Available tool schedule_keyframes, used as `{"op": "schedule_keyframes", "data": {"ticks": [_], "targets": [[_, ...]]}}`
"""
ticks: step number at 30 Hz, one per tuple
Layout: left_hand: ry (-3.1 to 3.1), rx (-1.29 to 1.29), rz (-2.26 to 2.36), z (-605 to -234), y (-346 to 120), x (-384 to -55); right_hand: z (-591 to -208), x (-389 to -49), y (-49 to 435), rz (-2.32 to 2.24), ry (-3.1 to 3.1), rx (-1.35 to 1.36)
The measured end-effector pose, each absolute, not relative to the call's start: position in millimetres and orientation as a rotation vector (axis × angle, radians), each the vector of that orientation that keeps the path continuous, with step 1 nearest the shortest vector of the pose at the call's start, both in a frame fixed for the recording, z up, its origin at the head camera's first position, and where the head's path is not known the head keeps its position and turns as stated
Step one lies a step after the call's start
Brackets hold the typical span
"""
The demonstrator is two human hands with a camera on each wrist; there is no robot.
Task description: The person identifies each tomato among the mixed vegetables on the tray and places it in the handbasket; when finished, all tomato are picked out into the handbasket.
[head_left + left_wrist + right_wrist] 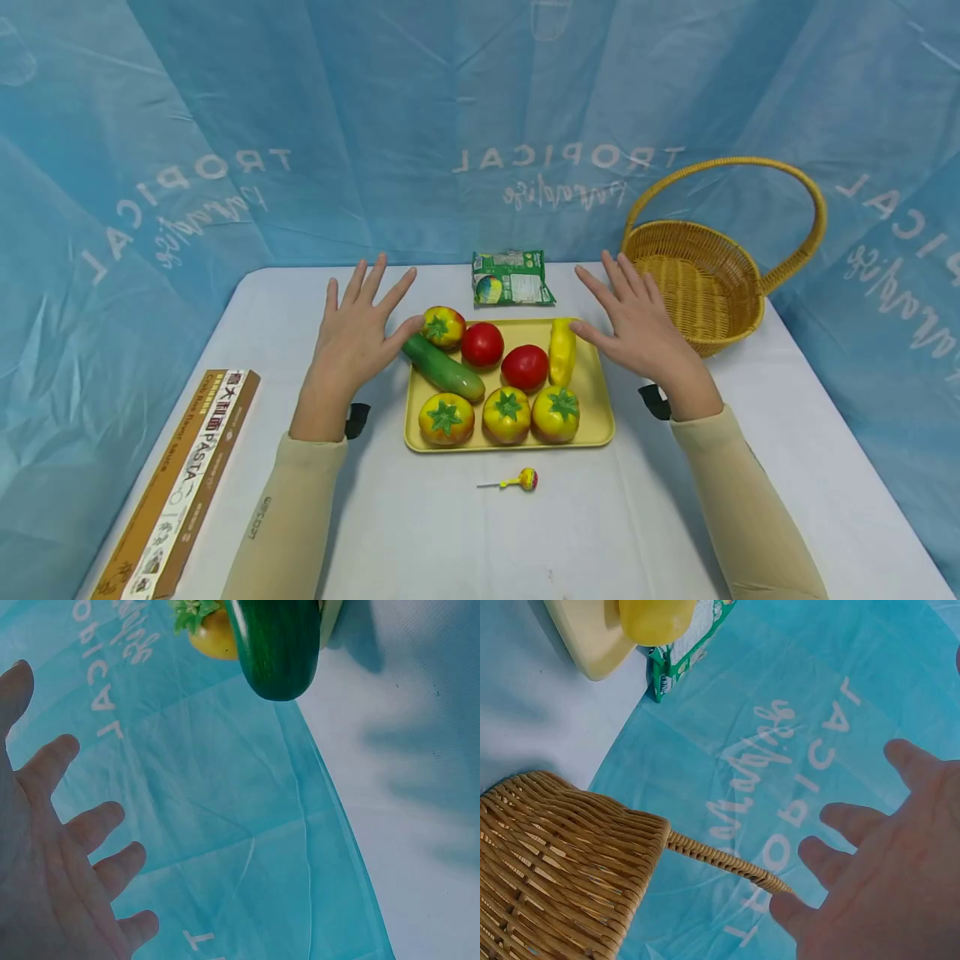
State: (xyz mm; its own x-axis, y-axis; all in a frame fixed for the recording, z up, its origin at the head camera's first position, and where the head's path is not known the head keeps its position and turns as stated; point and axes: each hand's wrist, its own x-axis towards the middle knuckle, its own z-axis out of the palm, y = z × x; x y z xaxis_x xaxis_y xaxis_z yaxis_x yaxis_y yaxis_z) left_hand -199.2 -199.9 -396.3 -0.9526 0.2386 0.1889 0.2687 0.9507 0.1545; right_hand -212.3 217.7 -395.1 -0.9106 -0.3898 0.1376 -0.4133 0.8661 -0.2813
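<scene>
In the head view my left hand [356, 343] hovers with fingers spread beside the left end of a yellow tray [510, 448]; it holds nothing. A green cucumber [444, 367] is the nearest thing to it, its far end partly behind my thumb. My right hand [636, 323], fingers also spread and nothing held, is raised by the tray's right side, close to a long yellow vegetable or fruit [562, 354] whose kind I cannot tell. Also on the tray are two red tomatoes [525, 368] and several yellow-orange fruits with green leafy tops [446, 418].
A wicker basket [693, 283] with a tall handle stands at the back right. Behind the tray lies a green packet [512, 277]. A lollipop [527, 479] lies in front of the tray. A long pasta box [180, 483] lies at the left. Blue curtain surrounds the white table.
</scene>
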Motion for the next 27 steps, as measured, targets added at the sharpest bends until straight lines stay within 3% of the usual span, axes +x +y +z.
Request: {"op": "schedule_keyframes", "data": {"ticks": [7, 16, 27], "targets": [[-2.913, -0.358, -0.325, -395.1, -200.7, -197.5, -392.6, -214.6, 217.5, 0.638, -2.889, 0.677], [-2.899, -0.296, -0.478, -397.2, -206.8, -192.3, -397.2, -217.8, 222.3, 1.181, -2.768, 0.695], [-3.217, -0.247, -1.314, -424.8, -240.6, -197.0, -404.8, -207.2, 237.9, 1.764, -2.592, 0.849]]}}
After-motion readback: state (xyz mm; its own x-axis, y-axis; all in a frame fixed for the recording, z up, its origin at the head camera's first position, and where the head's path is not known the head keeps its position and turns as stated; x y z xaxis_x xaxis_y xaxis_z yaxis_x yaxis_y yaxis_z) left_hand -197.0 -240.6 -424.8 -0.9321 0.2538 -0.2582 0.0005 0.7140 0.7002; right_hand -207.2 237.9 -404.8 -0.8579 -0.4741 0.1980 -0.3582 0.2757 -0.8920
